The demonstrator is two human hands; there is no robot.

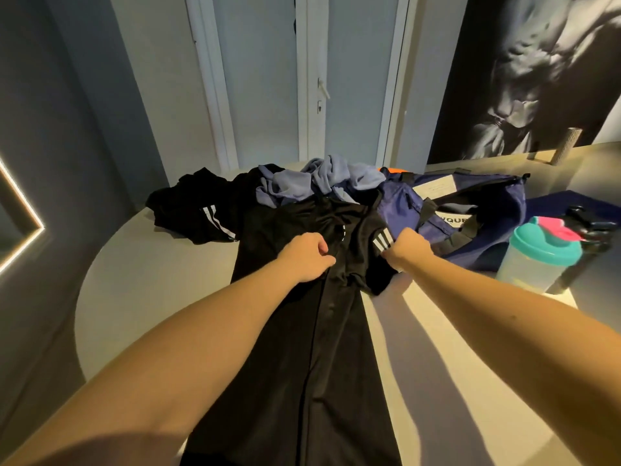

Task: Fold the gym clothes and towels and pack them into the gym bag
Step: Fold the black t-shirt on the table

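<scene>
Head view | both hands [307,255] [408,252] grip black shirt [302,348] | table [151,297]

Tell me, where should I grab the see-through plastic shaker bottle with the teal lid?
Probably wrap your fingers round the clear plastic shaker bottle just under its teal lid, coming from the near side: it stands upright, its round body is bare there, and a black bottle crowds its far right.
</scene>
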